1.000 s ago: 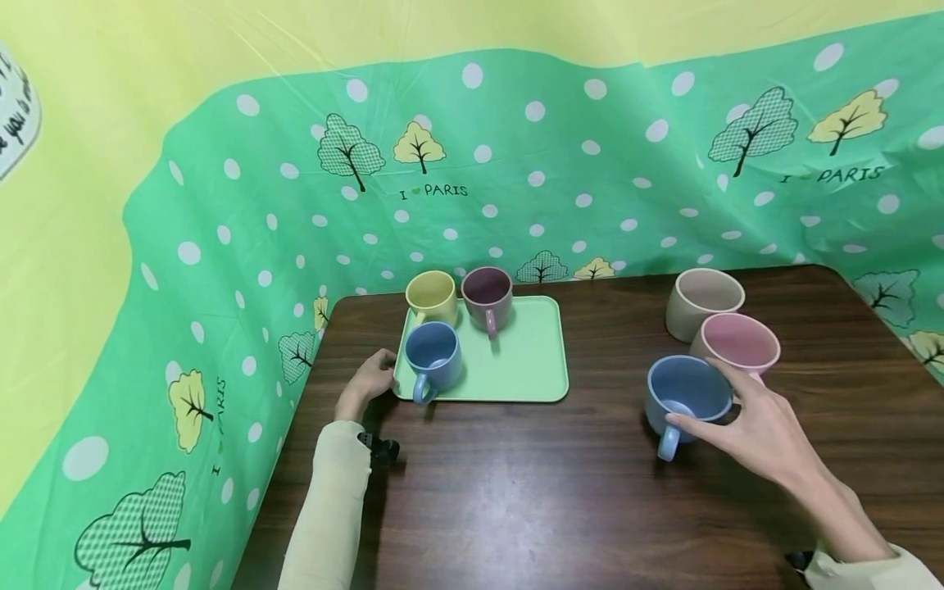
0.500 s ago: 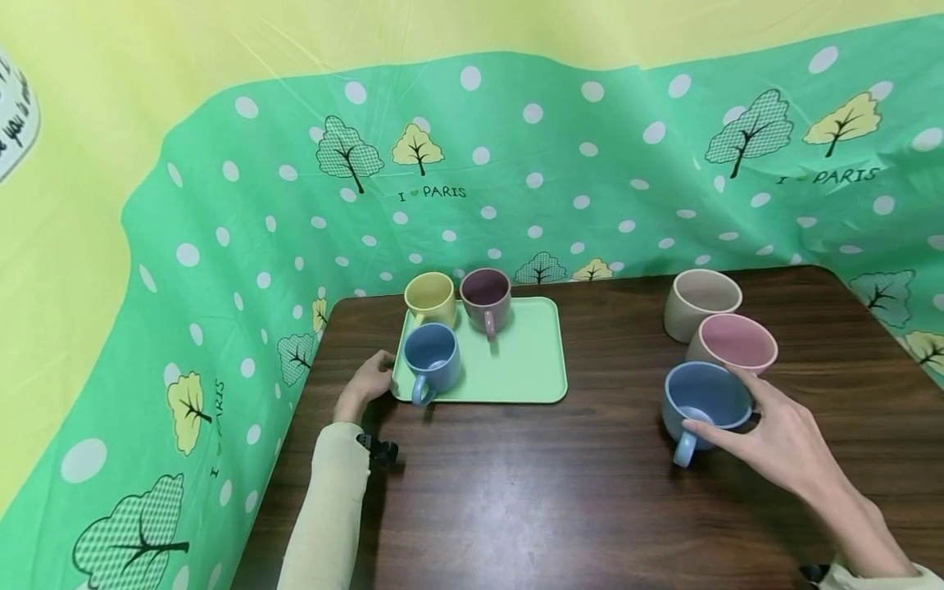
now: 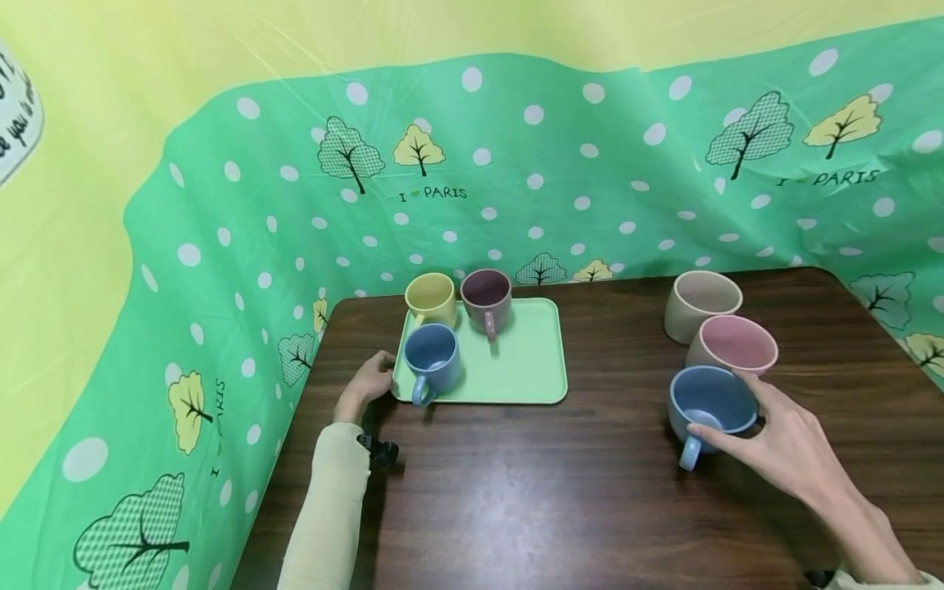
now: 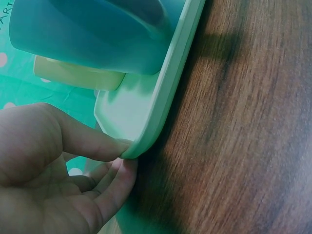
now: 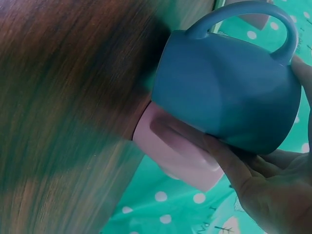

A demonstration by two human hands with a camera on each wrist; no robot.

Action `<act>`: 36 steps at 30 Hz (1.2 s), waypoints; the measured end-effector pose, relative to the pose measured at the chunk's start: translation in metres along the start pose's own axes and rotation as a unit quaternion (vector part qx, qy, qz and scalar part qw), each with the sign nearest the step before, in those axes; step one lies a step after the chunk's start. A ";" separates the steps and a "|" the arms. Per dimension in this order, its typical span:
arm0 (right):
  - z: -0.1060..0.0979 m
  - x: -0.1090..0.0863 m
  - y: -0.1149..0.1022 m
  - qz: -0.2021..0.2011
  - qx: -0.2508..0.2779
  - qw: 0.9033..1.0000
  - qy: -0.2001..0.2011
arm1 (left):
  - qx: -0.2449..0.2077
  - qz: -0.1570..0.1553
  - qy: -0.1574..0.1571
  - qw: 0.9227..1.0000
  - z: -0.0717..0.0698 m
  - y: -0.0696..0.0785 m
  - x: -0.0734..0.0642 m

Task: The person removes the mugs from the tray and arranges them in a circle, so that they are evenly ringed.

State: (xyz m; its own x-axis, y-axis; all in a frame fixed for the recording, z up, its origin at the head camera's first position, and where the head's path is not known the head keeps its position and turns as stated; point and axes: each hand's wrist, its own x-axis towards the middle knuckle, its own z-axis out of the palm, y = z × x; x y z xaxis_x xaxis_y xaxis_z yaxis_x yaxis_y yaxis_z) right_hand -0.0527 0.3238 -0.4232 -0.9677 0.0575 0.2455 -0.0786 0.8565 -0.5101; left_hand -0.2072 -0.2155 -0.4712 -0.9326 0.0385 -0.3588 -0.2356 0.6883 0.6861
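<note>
My right hand [image 3: 789, 438] holds a blue mug [image 3: 711, 406] at the right of the table, thumb on its near side and fingers on the far side. Its handle points toward me. A pink mug [image 3: 737, 340] stands right behind it, with a beige mug [image 3: 701, 305] farther back. At the left, my left hand [image 3: 371, 377] pinches the near left corner of a light green tray [image 3: 519, 369]; the left wrist view shows the thumb on the rim [image 4: 146, 131] and fingers below. Another blue mug [image 3: 435, 365], a yellow mug [image 3: 433, 299] and a purple mug [image 3: 487, 299] stand on the tray.
The dark brown wooden table [image 3: 509, 492] has its back edge against a green dotted cloth [image 3: 560, 156] with tree prints. The cloth also hangs along the left side. Bare table lies between the tray and the mugs at right.
My right hand has moved the blue mug right and slightly toward me, mostly in the first half second. My left hand and the tray have stayed put.
</note>
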 end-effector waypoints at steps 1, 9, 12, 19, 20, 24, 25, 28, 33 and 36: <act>0.000 0.000 0.000 -0.002 0.000 1.000 0.001 | -0.001 0.001 0.000 1.000 0.000 0.000 0.000; 0.002 -0.001 -0.001 -0.006 -0.002 1.000 0.004 | 0.004 0.004 0.004 1.000 -0.001 0.001 -0.001; 0.002 -0.001 -0.001 -0.006 -0.001 1.000 0.002 | 0.007 0.002 0.001 1.000 -0.001 0.001 -0.001; 0.003 -0.002 -0.001 -0.007 -0.003 1.000 0.002 | 0.002 0.002 0.000 1.000 0.000 0.001 -0.001; 0.003 -0.002 -0.002 -0.008 -0.003 1.000 0.003 | 0.001 0.001 0.001 1.000 0.000 0.001 -0.001; 0.001 -0.003 -0.001 -0.006 -0.005 1.000 0.001 | -0.003 0.002 0.000 1.000 0.000 0.002 -0.002; 0.001 -0.003 -0.001 -0.004 -0.005 1.000 -0.002 | -0.003 0.000 0.000 1.000 0.000 0.002 -0.002; 0.001 -0.005 0.000 0.002 -0.008 1.000 -0.007 | -0.006 -0.002 -0.001 1.000 0.000 0.002 -0.002; 0.001 -0.006 0.002 -0.001 0.002 1.000 0.000 | -0.002 -0.002 -0.002 1.000 -0.001 0.002 -0.002; 0.001 -0.006 0.003 -0.006 0.006 1.000 0.011 | 0.005 0.001 -0.001 1.000 -0.002 0.001 -0.002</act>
State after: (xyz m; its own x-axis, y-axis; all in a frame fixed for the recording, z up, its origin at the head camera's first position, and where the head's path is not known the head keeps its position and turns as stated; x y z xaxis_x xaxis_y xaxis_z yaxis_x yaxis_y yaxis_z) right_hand -0.0476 0.3254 -0.4264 -0.9610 0.0582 0.2705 -0.0941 0.8507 -0.5172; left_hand -0.2056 -0.2158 -0.4683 -0.9322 0.0411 -0.3597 -0.2320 0.6949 0.6807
